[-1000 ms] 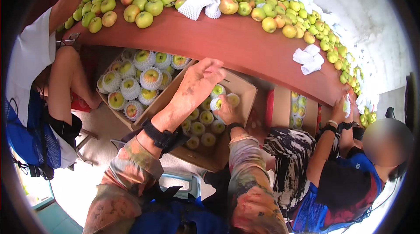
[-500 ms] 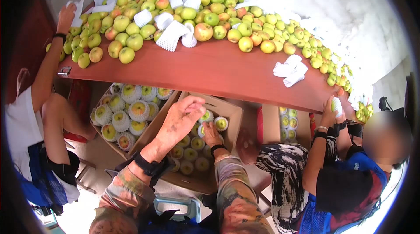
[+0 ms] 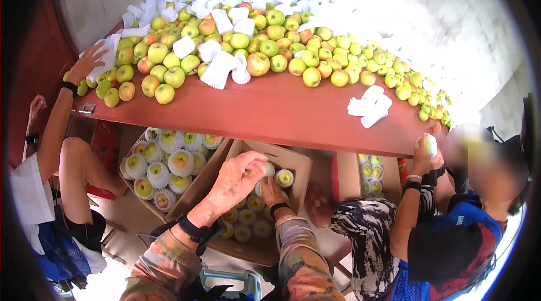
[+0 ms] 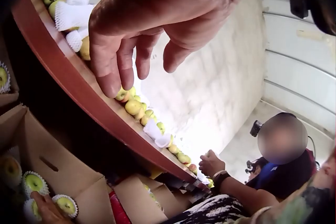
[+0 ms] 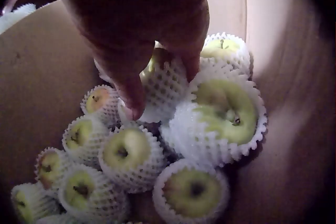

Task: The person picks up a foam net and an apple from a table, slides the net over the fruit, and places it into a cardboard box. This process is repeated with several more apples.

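My right hand (image 3: 272, 193) reaches down into an open cardboard box (image 3: 293, 160). In the right wrist view its thumb and fingers grip an apple (image 5: 165, 90) in a white foam net, partly hidden by the hand. Several netted apples surround it, including a larger one (image 5: 226, 113) just to the right and another (image 5: 126, 150) below. Over the same box, near the table edge, hovers my left hand (image 3: 236, 180). Its fingers (image 4: 126, 61) hang loosely bent in the left wrist view, with nothing between them and the thumb.
Apples (image 3: 276, 47) and foam nets (image 3: 220, 70) are heaped along the red-brown table (image 3: 253, 109). A second box of netted apples (image 3: 169, 166) stands left, another box (image 3: 346, 171) right. People sit on both sides; the right one holds a netted apple (image 3: 431, 145).
The head view has tilted up, showing more table and wall. My right hand stays in the box, my left above it. The left person's hand now lies lower, fingers spread over foam.
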Demonstrator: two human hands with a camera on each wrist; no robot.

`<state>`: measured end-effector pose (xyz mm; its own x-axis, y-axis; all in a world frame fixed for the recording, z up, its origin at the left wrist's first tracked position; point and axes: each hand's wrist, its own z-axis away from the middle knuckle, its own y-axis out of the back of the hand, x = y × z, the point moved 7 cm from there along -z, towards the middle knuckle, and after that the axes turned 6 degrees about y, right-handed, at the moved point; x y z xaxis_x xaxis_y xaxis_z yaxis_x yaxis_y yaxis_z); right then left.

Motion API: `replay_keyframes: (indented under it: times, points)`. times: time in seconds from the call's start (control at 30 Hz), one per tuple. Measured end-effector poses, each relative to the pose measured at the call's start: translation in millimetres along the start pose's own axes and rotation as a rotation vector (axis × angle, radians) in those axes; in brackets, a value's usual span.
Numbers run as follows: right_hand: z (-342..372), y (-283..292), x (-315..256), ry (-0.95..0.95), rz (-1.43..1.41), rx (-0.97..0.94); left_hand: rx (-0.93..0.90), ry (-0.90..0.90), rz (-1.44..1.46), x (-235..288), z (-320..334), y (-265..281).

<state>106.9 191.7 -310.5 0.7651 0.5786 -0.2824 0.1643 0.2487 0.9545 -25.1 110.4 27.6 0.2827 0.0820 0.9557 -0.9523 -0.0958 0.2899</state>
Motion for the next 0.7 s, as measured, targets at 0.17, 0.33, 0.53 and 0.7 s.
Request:
replay_keyframes:
  times: [0.17,0.33,0.53,0.7]
  points:
    - [5,6,-5,-0.022,0.029,-0.088,0.001,-0.014,-0.015,1,2,1]
    - [8,6,-12,-0.015,0.08,-0.07,0.007,-0.052,-0.037,4,5,4]
    - [4,-3,-6,-0.037,0.045,-0.108,0.009,-0.052,-0.062,3,5,7]
    - [4,7,-11,-0.036,0.037,-0.141,0.032,-0.088,-0.066,3,5,5]
